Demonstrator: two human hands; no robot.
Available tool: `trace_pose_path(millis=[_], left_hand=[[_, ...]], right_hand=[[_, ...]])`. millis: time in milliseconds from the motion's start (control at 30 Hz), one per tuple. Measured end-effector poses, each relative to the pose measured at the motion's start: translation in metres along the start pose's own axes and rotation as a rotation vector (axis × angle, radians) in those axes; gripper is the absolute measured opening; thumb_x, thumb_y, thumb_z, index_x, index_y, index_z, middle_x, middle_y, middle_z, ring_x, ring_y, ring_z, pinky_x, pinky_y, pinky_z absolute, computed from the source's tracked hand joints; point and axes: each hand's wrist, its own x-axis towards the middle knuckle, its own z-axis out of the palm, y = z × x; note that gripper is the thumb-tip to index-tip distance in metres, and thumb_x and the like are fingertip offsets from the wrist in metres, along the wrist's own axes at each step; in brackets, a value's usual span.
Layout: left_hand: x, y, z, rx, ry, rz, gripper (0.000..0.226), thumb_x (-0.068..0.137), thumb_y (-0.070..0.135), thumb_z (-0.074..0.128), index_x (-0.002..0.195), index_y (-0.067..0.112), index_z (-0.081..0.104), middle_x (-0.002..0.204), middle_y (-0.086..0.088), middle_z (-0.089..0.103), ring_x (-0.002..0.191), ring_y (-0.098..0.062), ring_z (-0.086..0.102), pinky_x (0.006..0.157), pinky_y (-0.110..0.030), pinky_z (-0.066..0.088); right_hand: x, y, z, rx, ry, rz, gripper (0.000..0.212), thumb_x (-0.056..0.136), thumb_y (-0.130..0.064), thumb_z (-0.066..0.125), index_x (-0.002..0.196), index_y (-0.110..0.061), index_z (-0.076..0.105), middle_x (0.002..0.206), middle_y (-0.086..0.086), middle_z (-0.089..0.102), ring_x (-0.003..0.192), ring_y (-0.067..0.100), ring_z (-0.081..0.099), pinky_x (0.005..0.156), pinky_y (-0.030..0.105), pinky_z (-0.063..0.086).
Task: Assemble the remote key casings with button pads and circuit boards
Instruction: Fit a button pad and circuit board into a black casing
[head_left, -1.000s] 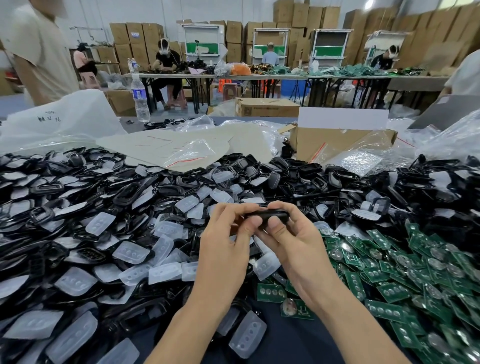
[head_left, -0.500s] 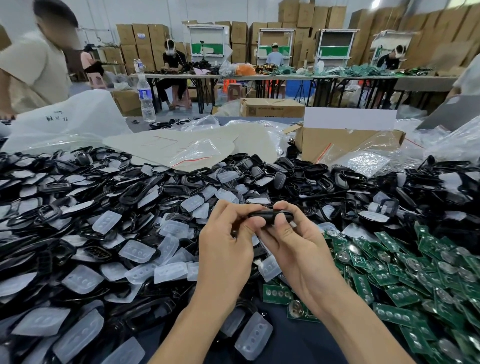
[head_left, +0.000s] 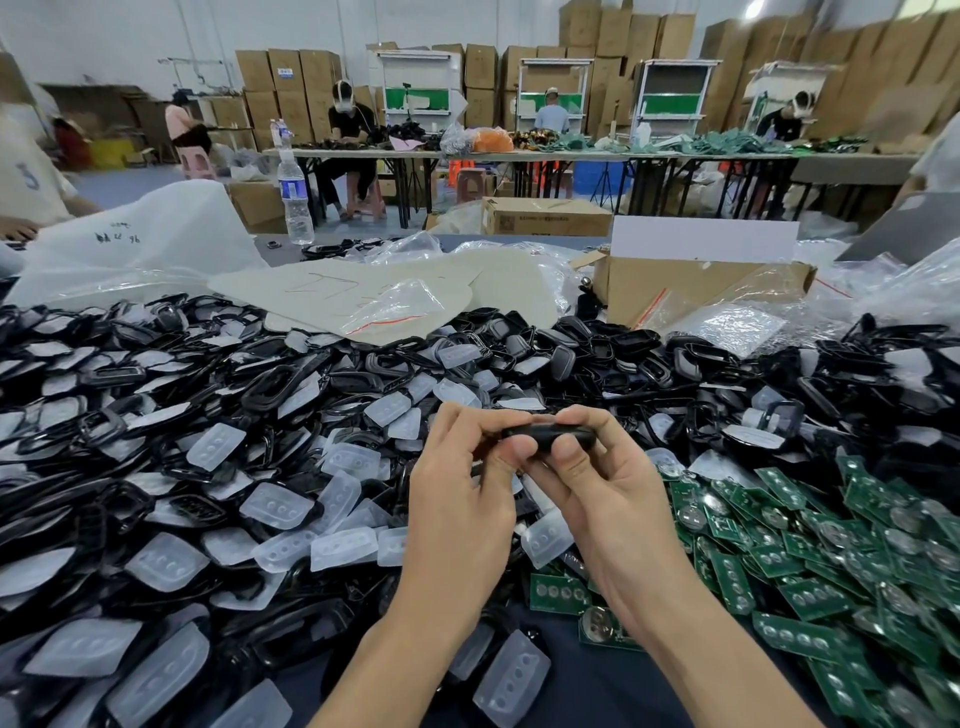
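Pinched edge-on between the thumbs and curled fingers of both hands: one black remote key casing (head_left: 548, 434), lifted just above the piles. Left hand (head_left: 457, 499) clamped on its left end, right hand (head_left: 597, 488) clamped on its right half, thumbs on the near edge, fingers over the far edge. Impossible to tell from this angle whether a pad and board already sit inside. Probably mid-assembly on this single unit, squeezing the shell together. Below and to the left, heaps of translucent button pads (head_left: 275, 506) mixed with loose black casings (head_left: 270, 384). To the right, a spread of green circuit boards (head_left: 810, 545). No finished stack plainly visible, so seemingly most work left. Farther back, an open cardboard box (head_left: 701, 291) and a water bottle (head_left: 295, 200).
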Motion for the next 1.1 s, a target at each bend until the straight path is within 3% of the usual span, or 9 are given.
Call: trace_pose_path(millis=[133,267,467,600,700,833,1000,1100], left_hand=[[0.000,0.001,0.000,-0.027,-0.069,0.009,0.013,0.094,0.033,0.061,0.103,0.037,0.069,0.102,0.015,0.058,0.097,-0.008,0.061,0.080,-0.009,0.043],[0.001,-0.003,0.000,0.008,-0.075,0.041,0.017,0.095,0.024,0.064,0.106,0.034,0.071,0.102,0.016,0.058,0.099,-0.007,0.060,0.081,-0.009,0.043],[-0.003,-0.009,0.002,-0.057,-0.041,-0.025,0.022,0.100,0.020,0.058,0.108,0.039,0.066,0.108,0.014,0.067,0.105,-0.009,0.064,0.088,-0.018,0.049],[-0.003,-0.017,0.002,0.155,-0.032,0.092,0.022,0.101,0.014,0.055,0.113,0.029,0.065,0.105,0.020,0.064,0.107,-0.001,0.057,0.087,-0.007,0.040],[-0.002,-0.021,0.001,0.296,-0.015,0.185,0.022,0.100,0.019,0.059,0.119,0.028,0.066,0.111,0.021,0.058,0.114,0.000,0.045,0.096,-0.007,0.033],[-0.001,-0.018,0.003,0.295,-0.034,0.213,0.027,0.096,0.035,0.058,0.122,0.031,0.066,0.113,0.022,0.056,0.112,-0.001,0.048,0.094,-0.006,0.034],[-0.003,-0.015,0.005,0.245,-0.019,0.174,0.021,0.092,0.023,0.064,0.111,0.028,0.070,0.101,0.021,0.057,0.102,-0.009,0.056,0.085,-0.009,0.039],[-0.004,-0.012,0.005,0.235,0.020,0.154,0.018,0.090,0.018,0.064,0.104,0.026,0.071,0.095,0.020,0.057,0.098,-0.009,0.056,0.083,-0.010,0.039]], right_hand=[[0.001,-0.003,-0.004,-0.039,-0.005,0.007,0.016,0.079,-0.032,0.075,0.093,-0.024,0.073,0.106,0.009,0.075,0.110,0.027,0.071,0.090,0.026,0.057],[0.000,-0.002,-0.005,-0.097,-0.015,0.018,0.014,0.085,-0.025,0.068,0.098,-0.021,0.073,0.105,0.008,0.073,0.109,0.027,0.071,0.091,0.027,0.057],[-0.001,-0.006,0.004,0.275,-0.021,0.166,0.046,0.096,-0.031,0.045,0.129,-0.002,0.060,0.127,0.017,0.069,0.123,0.025,0.064,0.096,0.029,0.055],[-0.001,-0.004,0.005,0.311,-0.004,0.323,0.052,0.098,-0.041,0.043,0.135,-0.009,0.060,0.131,0.020,0.065,0.118,0.026,0.065,0.105,0.038,0.052],[0.000,-0.001,0.003,0.353,0.007,0.338,0.049,0.099,-0.040,0.044,0.135,-0.012,0.062,0.124,0.021,0.067,0.110,0.027,0.069,0.098,0.038,0.056],[0.002,0.004,0.002,0.233,0.024,0.285,0.048,0.092,-0.040,0.050,0.130,-0.016,0.067,0.127,0.019,0.068,0.112,0.026,0.067,0.107,0.047,0.048],[0.000,0.009,0.006,0.197,0.046,0.274,0.052,0.088,-0.039,0.052,0.134,-0.018,0.062,0.124,0.015,0.071,0.113,0.029,0.066,0.105,0.045,0.049],[-0.002,0.010,0.008,0.218,0.050,0.274,0.052,0.087,-0.038,0.053,0.134,-0.019,0.063,0.120,0.015,0.072,0.110,0.029,0.067,0.094,0.038,0.059]])
